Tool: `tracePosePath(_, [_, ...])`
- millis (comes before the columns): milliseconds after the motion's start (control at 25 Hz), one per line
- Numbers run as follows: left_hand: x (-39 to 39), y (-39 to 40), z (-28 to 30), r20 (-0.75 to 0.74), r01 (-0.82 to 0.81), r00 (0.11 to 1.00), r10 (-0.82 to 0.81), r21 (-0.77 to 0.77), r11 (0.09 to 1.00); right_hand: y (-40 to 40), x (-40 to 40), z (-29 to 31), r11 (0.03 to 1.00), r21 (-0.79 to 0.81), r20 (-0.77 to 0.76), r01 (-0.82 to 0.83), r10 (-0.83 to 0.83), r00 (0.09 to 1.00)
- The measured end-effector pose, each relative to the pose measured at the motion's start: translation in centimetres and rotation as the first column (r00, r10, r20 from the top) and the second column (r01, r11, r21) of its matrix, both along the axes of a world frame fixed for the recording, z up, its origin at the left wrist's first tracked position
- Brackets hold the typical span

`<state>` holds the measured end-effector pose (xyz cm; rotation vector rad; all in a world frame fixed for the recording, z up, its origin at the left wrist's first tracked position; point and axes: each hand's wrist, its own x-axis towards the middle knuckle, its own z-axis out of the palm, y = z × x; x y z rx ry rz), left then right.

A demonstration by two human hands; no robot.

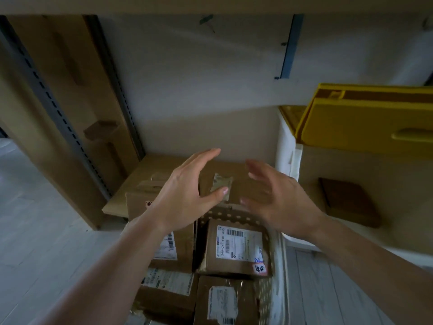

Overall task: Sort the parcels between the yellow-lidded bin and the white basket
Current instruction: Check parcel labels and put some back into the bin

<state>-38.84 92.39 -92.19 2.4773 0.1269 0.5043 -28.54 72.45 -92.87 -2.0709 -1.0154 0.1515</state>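
Both my hands hover open over the parcels, palms facing each other. My left hand (187, 193) and my right hand (278, 200) hold nothing. Between them lies a brown parcel with a taped patch (222, 184) on top. The white perforated basket (275, 252) below holds a labelled cardboard parcel (236, 247) with a red sticker. More labelled parcels (218, 299) lie in front and to the left (168, 275). The white bin (287, 146) with its yellow lid (365, 118) raised stands at the right, and a dark flat parcel (349, 200) lies inside it.
A tall flattened cardboard sheet (70, 95) and a grey slotted rack post (46, 90) lean at the left. A pale wall stands behind the parcels. Light wooden floor (35, 231) shows at the left and lower right.
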Motion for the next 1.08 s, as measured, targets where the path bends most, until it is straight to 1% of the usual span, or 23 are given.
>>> tracePosePath(80, [1.4, -1.8, -0.3, -0.001, 0.070, 0.998, -0.070, -0.052, 0.996, -2.1, -0.2, 0.5, 0.995, 0.096, -0.121, 0.001, 0.010, 0.993])
tracePosePath(120, [2.1, -2.7, -0.5, 0.000, 0.105, 0.994, -0.105, -0.068, 0.992, -3.2, -0.1, 0.8, 0.992, 0.124, -0.152, 0.006, 0.013, 0.988])
tracePosePath(280, [4.4, -7.1, -1.3, -0.006, 0.193, 0.981, -0.196, -0.123, 0.973, -8.0, 1.4, 0.7, 0.973, 0.212, -0.186, 0.089, -0.050, 0.981])
tracePosePath(360, [5.3, -8.8, -1.8, -0.011, 0.203, 0.978, -0.207, -0.167, 0.965, -10.0, 2.5, 0.1, 0.970, 0.201, -0.188, 0.139, -0.101, 0.977])
tracePosePath(440, [6.3, -10.1, -2.1, -0.017, 0.178, 0.983, -0.185, -0.202, 0.963, -11.9, 3.7, -0.6, 0.973, 0.131, -0.166, 0.187, -0.165, 0.972])
tracePosePath(640, [8.8, -13.1, -2.4, 0.040, 0.027, 0.999, -0.014, -0.357, 0.934, -16.1, 6.1, -2.0, 0.961, -0.029, -0.106, 0.276, -0.278, 0.955])
tracePosePath(760, [9.5, -14.8, -3.1, 0.088, -0.046, 0.992, 0.087, -0.395, 0.918, -16.8, 7.0, -2.5, 0.948, -0.101, -0.091, 0.301, -0.310, 0.946])
tracePosePath(840, [10.0, -15.3, -3.4, 0.088, -0.099, 0.985, 0.146, -0.405, 0.909, -16.6, 8.0, -2.9, 0.934, -0.160, -0.055, 0.319, -0.331, 0.942])
tracePosePath(920, [10.7, -15.5, -3.7, 0.077, -0.111, 0.983, 0.164, -0.461, 0.880, -16.4, 10.0, -3.9, 0.907, -0.252, -0.006, 0.338, -0.351, 0.936])
tracePosePath(960, [11.0, -15.5, -3.9, 0.081, -0.110, 0.982, 0.170, -0.489, 0.866, -16.3, 11.1, -4.5, 0.885, -0.306, -0.010, 0.351, -0.372, 0.928])
tracePosePath(1080, [11.3, -15.9, -4.5, 0.115, -0.103, 0.974, 0.195, -0.539, 0.836, -15.9, 14.2, -6.4, 0.828, -0.430, -0.118, 0.359, -0.445, 0.888])
